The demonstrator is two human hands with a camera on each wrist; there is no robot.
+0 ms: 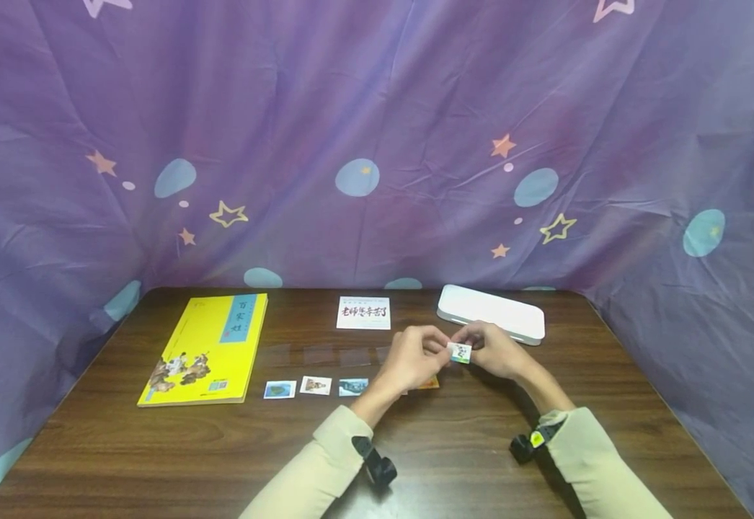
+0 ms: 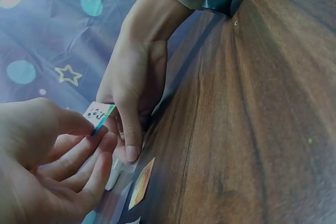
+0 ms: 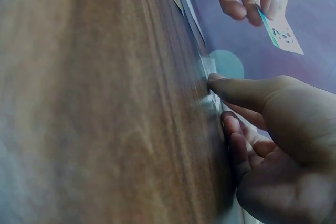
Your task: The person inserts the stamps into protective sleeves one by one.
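Note:
My left hand (image 1: 412,355) pinches a small white postage stamp (image 1: 460,352) with a blue-green edge between thumb and fingers. In the right wrist view the stamp (image 3: 286,36) shows its toothed border and dark markings. Beside it, my right hand (image 1: 490,349) pinches a thin clear plastic sleeve (image 3: 208,65) between thumb and fingers; only a glossy part of it shows. A blue stamp (image 1: 280,389), a stamp with a brown figure (image 1: 315,385) and a blue-grey stamp (image 1: 354,387) lie in a row. An orange stamp (image 2: 142,183) lies near the hands, partly hidden in the head view.
Behind the stamps, several clear sleeves (image 1: 318,355) lie flat on the wooden table (image 1: 221,461). A yellow book (image 1: 211,353) is at the left, a white card with writing (image 1: 364,313) at the back middle. A white case (image 1: 490,311) lies behind the right hand, before a purple curtain (image 1: 364,108).

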